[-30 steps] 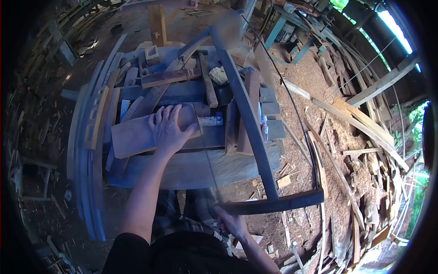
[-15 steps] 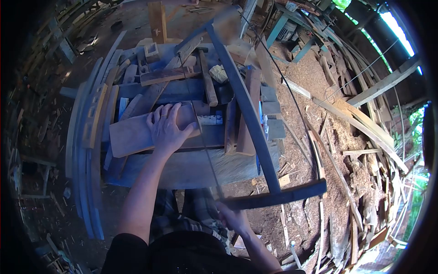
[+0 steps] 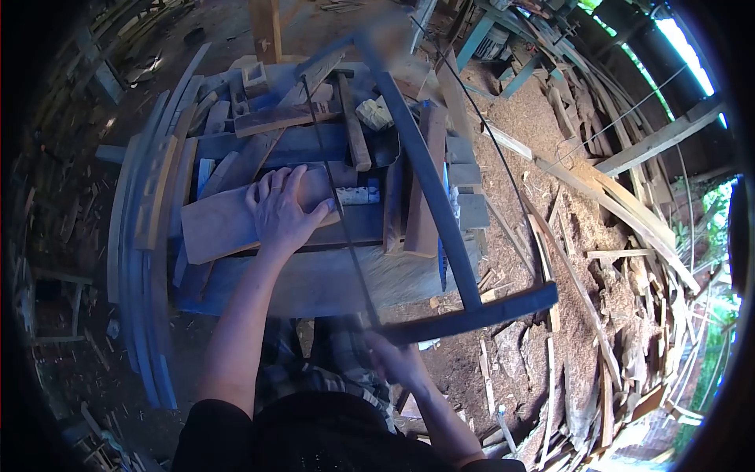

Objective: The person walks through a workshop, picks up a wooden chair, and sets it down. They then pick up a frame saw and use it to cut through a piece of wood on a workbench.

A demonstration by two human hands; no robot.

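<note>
A flat wooden board (image 3: 216, 223) lies across the workbench, its right end beside the blade of a large wooden-framed bow saw (image 3: 429, 177). My left hand (image 3: 281, 211) presses on that board, fingers bent over its far side and thumb stretched toward the blade. At the saw's near end, my right hand (image 3: 393, 358) is closed around the grip below the dark crosspiece, slightly blurred. The thin saw blade (image 3: 340, 208) runs past the board's right end, close to my left thumb. The far end of the saw frame is blurred.
The workbench (image 3: 314, 279) carries a mallet-like wooden tool (image 3: 352, 126), a crumpled pale lump (image 3: 374, 113) and several wood blocks. Long planks (image 3: 130, 236) stand along its left side. Sawdust (image 3: 543, 118) and offcuts cover the ground at right. A wooden post (image 3: 267, 31) rises behind.
The saw and my right hand have moved slightly forward, away from my body. My left hand keeps its place on the board. The whole view has shifted a little.
</note>
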